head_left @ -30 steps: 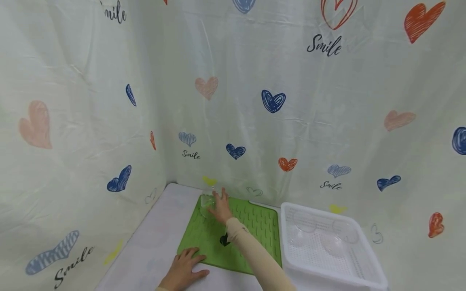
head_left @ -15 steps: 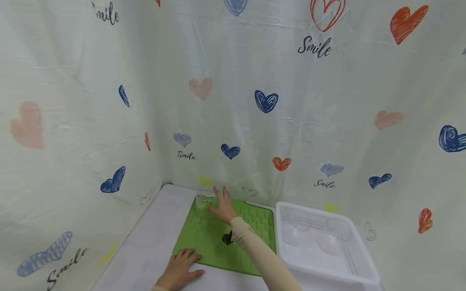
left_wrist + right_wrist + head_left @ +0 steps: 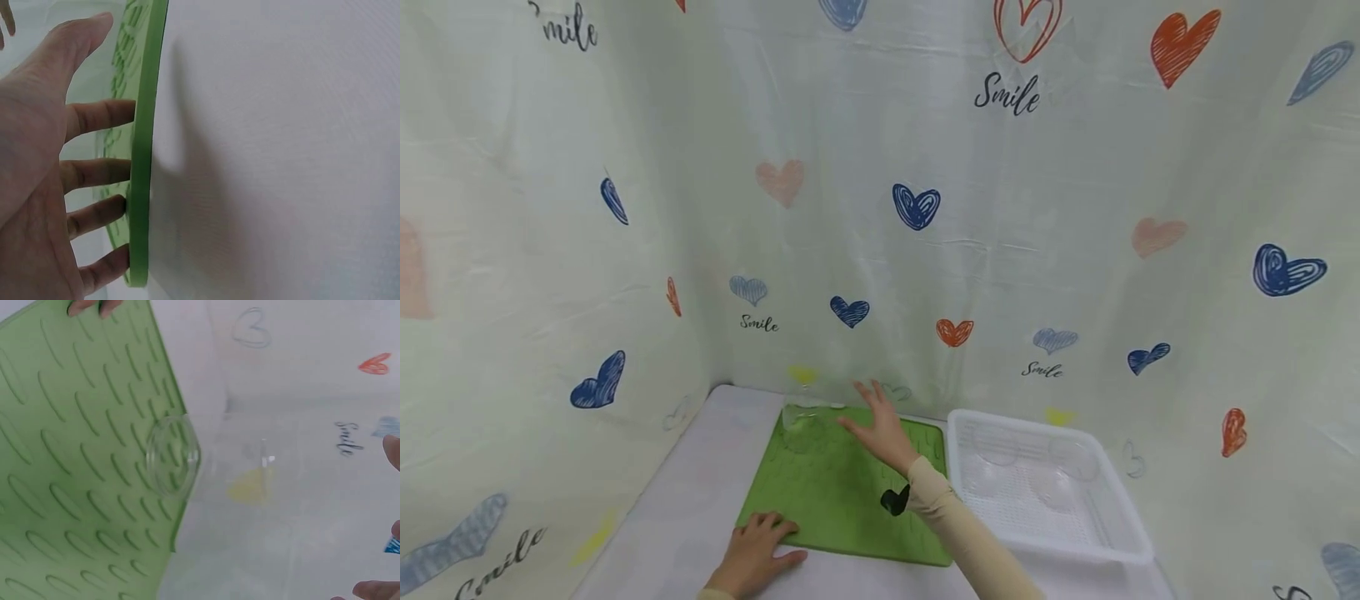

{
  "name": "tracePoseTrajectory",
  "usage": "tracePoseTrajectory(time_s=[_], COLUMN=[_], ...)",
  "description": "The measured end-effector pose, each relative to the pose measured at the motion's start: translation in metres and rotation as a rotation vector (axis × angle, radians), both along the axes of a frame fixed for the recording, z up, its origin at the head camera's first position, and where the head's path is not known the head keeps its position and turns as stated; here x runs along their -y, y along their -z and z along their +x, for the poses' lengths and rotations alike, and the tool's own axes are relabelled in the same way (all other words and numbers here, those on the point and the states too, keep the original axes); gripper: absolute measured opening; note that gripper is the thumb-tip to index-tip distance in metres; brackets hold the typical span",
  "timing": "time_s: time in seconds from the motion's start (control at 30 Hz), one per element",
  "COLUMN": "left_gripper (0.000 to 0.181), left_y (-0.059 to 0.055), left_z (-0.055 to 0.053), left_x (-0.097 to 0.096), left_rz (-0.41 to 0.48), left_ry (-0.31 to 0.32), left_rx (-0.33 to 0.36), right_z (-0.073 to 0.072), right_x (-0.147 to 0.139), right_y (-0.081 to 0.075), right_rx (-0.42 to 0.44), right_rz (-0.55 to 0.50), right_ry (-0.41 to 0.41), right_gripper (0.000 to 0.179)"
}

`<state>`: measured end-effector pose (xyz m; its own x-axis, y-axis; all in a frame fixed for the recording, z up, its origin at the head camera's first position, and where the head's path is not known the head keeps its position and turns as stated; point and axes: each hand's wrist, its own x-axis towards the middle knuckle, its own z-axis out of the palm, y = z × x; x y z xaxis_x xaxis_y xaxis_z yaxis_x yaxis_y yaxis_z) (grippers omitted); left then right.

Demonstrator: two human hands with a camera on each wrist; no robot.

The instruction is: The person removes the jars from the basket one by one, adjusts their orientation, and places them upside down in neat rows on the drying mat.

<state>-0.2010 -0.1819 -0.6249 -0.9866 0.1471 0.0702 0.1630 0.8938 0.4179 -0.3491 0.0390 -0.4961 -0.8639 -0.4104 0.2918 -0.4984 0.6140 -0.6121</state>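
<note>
the green mat (image 3: 827,508) is touched along its near edge by the spread fingers of the left hand (image 3: 752,554). the right hand (image 3: 883,433) is held above the mat, its fingers also spread. a clear cup (image 3: 805,423) is placed at the mat's far corner, left of and apart from the right hand. right of both hands, clear round things (image 3: 996,450) are held in a white basket (image 3: 1037,540).

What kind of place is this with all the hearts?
Probably a small curtained-off work corner indoors: a heart-print curtain hangs behind a white tabletop, and a green drying mat lies on top.
</note>
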Motion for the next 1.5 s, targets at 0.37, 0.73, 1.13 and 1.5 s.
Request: tracePoseTrajectory(time_s=[0.37, 0.73, 1.13, 1.5], left_gripper=[0.051, 0.046, 0.047, 0.045], left_y=[0.001, -0.001, -0.001, -0.005], left_z=[-0.004, -0.005, -0.010, -0.013], left_x=[0.003, 0.003, -0.001, -0.004], left_rz=[-0.025, -0.020, 0.011, 0.006], left_ry=[-0.054, -0.053, -0.046, -0.040], left_rx=[0.052, 0.070, 0.118, 0.108], right_z=[0.035, 0.072, 0.093, 0.099], right_x=[-0.043, -0.103, -0.164, -0.208], right_y=[-0.014, -0.010, -0.005, 0.003], right_rx=[-0.013, -0.051, -0.004, 0.038], right_rz=[-0.220, -0.315, -0.407, -0.480], right_ry=[0.076, 0.230, 0.396, 0.481], right_gripper=[0.078, 0.080, 0.081, 0.084])
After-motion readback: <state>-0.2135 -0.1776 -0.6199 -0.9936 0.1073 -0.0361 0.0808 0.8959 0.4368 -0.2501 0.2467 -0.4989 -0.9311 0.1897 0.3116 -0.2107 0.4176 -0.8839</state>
